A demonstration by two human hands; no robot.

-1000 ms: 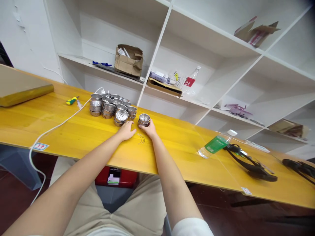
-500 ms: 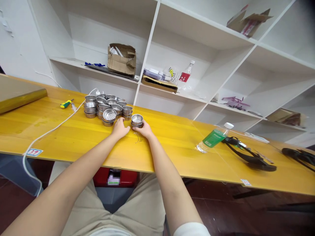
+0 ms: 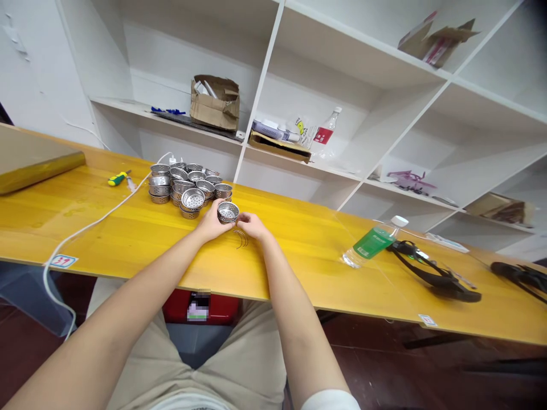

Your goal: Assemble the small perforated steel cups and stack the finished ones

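White shelving (image 3: 294, 178) across the far side, behind a long yellow table (image 3: 307, 256). Left of centre, a cluster of steel cups (image 3: 183, 191) in stacks; just right and nearer — a short stack of perforated cups (image 3: 227, 212), grasped from its left by the left hand (image 3: 211, 223). Just beside its right edge, the right hand (image 3: 253, 225), fingers bent; cannot tell whether gripping anything. Slightly nearer, thin curved wires (image 3: 243, 239) — well to the right, a green-labelled bottle (image 3: 375, 241).

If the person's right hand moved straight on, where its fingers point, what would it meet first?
The right hand would probably first meet the perforated metal cups in the left hand; they look close, but depth is unclear.
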